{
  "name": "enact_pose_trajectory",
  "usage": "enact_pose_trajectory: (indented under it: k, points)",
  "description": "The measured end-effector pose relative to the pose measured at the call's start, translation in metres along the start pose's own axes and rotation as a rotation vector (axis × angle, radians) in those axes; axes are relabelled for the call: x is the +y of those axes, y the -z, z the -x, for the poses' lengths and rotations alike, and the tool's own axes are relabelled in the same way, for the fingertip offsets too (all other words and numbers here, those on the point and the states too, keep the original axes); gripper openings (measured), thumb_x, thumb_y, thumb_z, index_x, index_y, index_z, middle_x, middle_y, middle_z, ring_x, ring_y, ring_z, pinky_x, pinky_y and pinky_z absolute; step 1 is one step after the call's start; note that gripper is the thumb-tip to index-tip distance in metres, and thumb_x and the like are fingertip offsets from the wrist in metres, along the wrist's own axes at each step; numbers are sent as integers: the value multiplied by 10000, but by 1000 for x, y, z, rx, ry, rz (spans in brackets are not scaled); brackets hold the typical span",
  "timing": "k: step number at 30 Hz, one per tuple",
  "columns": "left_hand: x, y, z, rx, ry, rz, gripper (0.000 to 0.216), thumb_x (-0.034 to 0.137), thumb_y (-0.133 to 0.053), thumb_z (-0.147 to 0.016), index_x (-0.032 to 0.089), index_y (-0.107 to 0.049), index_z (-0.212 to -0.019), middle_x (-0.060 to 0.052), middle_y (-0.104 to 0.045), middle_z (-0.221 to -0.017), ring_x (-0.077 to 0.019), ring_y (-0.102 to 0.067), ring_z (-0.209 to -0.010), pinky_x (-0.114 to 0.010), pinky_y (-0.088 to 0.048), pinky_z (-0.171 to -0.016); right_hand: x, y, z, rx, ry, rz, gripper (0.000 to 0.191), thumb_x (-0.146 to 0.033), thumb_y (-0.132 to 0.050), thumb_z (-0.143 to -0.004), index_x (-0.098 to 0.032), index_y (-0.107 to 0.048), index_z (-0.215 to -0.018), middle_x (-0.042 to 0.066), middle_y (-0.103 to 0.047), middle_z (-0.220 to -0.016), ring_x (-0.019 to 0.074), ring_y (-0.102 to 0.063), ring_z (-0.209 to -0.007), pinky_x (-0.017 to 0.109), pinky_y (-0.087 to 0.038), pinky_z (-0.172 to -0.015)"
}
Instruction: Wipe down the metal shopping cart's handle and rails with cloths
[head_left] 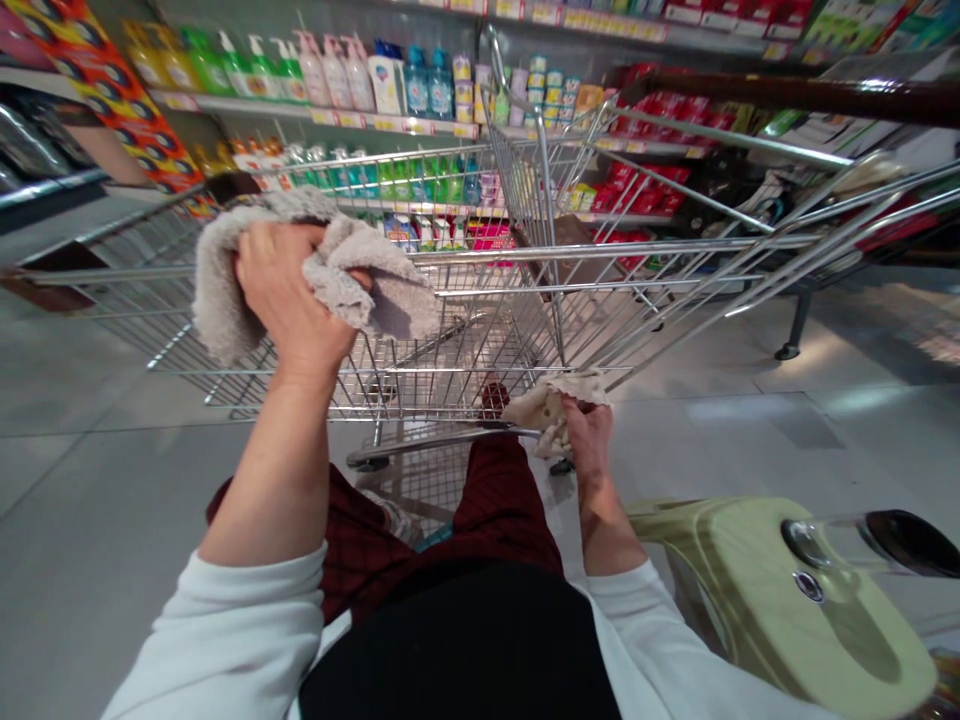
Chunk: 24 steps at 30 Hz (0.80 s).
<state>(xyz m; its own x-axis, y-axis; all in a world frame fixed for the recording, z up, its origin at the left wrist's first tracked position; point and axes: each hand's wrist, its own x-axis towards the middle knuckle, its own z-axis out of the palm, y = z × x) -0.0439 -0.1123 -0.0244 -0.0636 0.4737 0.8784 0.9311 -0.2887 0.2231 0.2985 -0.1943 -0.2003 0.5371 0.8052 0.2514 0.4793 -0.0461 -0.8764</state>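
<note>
A wire shopping cart (465, 262) stands across in front of me. My left hand (281, 285) is closed around a thick grey-white towel (225, 285), pressing it on the cart's top rail at the left. Part of the towel bunches up over my fingers. Lower down at the right, my right hand (589, 430) grips a thinner beige rag (544, 412) against the cart's lower frame. The fingertips of that hand are partly hidden in the cloth.
Shelves (420, 125) with pump bottles and red packs line the back. More cart frames (750, 235) stretch off to the right. A pale green plastic stool (750, 560) stands by my right arm, carrying a clear container with a black end (911, 542).
</note>
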Motion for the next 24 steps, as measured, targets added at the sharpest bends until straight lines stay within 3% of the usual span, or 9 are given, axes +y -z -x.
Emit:
enact_pose_trajectory:
  k: [7,11,15,19,22,24]
  points:
    - [3,2,-1,-67,59,23,332,533,-512,-865,230,-574,-985,-174,-579,-1059,-394,-521,-1101,-580,-353,-914,14,-28,17,-9,-87,63,454,-558,-539,-818,-155,-743,-858,82,-755,-795,228,-698,-752,313,-541,-691]
    - [4,4,-1,-48,102,58,358,546,-516,-836,227,-589,-980,-174,-588,-1069,-405,-522,-1118,-608,-339,-947,40,-51,34,-143,-84,101,313,-517,-627,-737,-217,-711,-719,71,-731,-697,251,-706,-774,315,-559,-706]
    - [3,8,-1,-101,108,153,322,545,-544,-844,269,-586,-1003,-166,-593,-1147,-416,-504,-1216,-635,-277,-937,54,-63,45,-264,-47,109,175,-438,-681,-686,-263,-688,-679,60,-757,-757,248,-711,-879,295,-560,-783]
    - [0,6,-1,-91,43,53,408,570,-452,-910,214,-598,-1045,-211,-601,-1134,-410,-546,-1161,-637,-320,-866,55,-57,41,-247,-46,91,186,-422,-632,-709,-250,-698,-691,41,-757,-752,221,-699,-841,289,-555,-784]
    - [-2,1,-1,-40,29,-28,469,574,-435,-898,170,-630,-1037,-230,-615,-1075,-413,-571,-1088,-605,-385,-871,51,-39,30,-157,-66,76,253,-442,-606,-717,-211,-695,-667,43,-730,-679,213,-674,-721,289,-542,-679]
    - [-2,-1,-2,-32,32,-59,501,589,-443,-883,156,-645,-1032,-227,-619,-1059,-418,-571,-1069,-589,-404,-884,46,-24,20,-66,-66,64,318,-468,-591,-740,-178,-722,-748,57,-745,-736,212,-669,-720,290,-527,-657]
